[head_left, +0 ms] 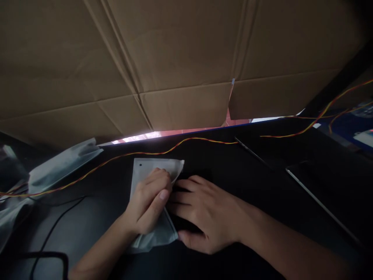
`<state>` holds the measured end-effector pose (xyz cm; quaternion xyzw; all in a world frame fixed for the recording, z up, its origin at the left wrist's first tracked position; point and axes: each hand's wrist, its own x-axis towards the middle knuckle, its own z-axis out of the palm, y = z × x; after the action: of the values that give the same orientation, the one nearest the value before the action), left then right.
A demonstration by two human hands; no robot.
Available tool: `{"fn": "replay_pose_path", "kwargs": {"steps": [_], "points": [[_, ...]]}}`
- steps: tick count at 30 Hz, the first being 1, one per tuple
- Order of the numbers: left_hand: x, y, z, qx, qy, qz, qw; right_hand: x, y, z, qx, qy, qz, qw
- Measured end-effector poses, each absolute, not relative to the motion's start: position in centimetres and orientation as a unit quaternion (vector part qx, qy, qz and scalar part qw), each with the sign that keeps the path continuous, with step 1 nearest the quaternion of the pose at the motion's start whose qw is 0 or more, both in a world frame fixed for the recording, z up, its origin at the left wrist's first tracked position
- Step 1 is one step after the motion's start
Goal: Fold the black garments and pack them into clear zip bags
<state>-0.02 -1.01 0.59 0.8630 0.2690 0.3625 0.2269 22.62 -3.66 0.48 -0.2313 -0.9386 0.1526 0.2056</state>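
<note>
A small white plastic pouch (145, 168) with a punched hole in its top corner lies on the dark table (239, 171). My left hand (148, 202) presses down on it, fingers curled over its right edge. My right hand (204, 214) sits just to the right, fingers spread around a dark object that is hard to make out against the table, its fingertips touching the pouch's edge. What the dark object is cannot be told.
A big cardboard sheet (175, 58) hangs over the back of the table. A red-and-yellow twisted wire (116, 157) runs across the table. More clear pouches (58, 165) lie at the left, with a black cable (52, 229). A thin metal-edged panel (320, 202) is at the right.
</note>
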Motion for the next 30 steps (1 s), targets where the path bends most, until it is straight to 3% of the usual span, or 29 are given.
{"fn": "replay_pose_path", "kwargs": {"steps": [5,11,17,24,30], "points": [[0.3,-0.9,1.0,0.875,0.235,0.328,0.269,21.8,-4.0,0.0,-0.198,-0.937,0.169,0.235],[0.7,-1.0,1.1,0.883,0.234,0.296,0.279,20.6,-4.6,-0.7,-0.366,-0.858,0.222,0.284],[0.8,-1.3,0.6,0.871,0.243,0.303,0.300,20.8,-4.4,-1.4,-0.170,-0.937,0.203,0.227],[0.6,-1.5,2.4,0.893,0.190,0.269,0.307,19.6,-4.3,-1.3,-0.285,-0.847,0.266,0.363],[-4.2,1.3,1.5,0.915,0.308,0.074,0.249,20.3,-4.7,-0.9,-0.364,-0.853,0.215,0.307]]}}
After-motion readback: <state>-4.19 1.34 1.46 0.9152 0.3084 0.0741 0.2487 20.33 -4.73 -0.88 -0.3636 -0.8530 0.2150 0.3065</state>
